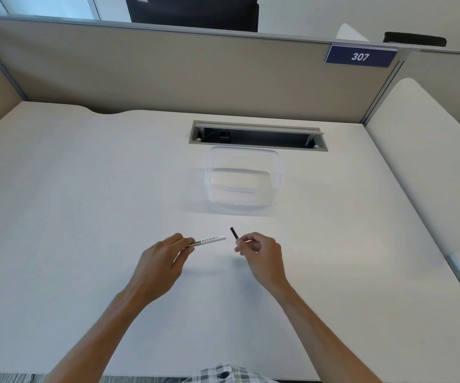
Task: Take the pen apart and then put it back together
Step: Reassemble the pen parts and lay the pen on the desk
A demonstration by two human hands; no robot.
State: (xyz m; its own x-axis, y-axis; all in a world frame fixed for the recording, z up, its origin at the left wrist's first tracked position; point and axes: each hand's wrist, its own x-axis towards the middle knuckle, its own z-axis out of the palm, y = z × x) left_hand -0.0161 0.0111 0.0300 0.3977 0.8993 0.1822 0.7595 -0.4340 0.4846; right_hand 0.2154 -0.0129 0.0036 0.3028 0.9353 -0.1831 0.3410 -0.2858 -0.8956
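Note:
My left hand [165, 261] grips the white barrel of a whiteboard marker [209, 241], which points right with its printed label facing up. A small gap to the right, my right hand [259, 251] pinches a thin black part of the pen [234, 233] that sticks up and to the left from between the fingers. The two pieces are apart and do not touch. Both hands hover just above the white desk [85, 217], a little in front of me.
A clear plastic box [244, 179] stands on the desk just beyond the hands. Behind it is an open cable slot [257, 135] in the desktop. A beige partition [168, 73] with a "307" sign [360, 56] closes off the back.

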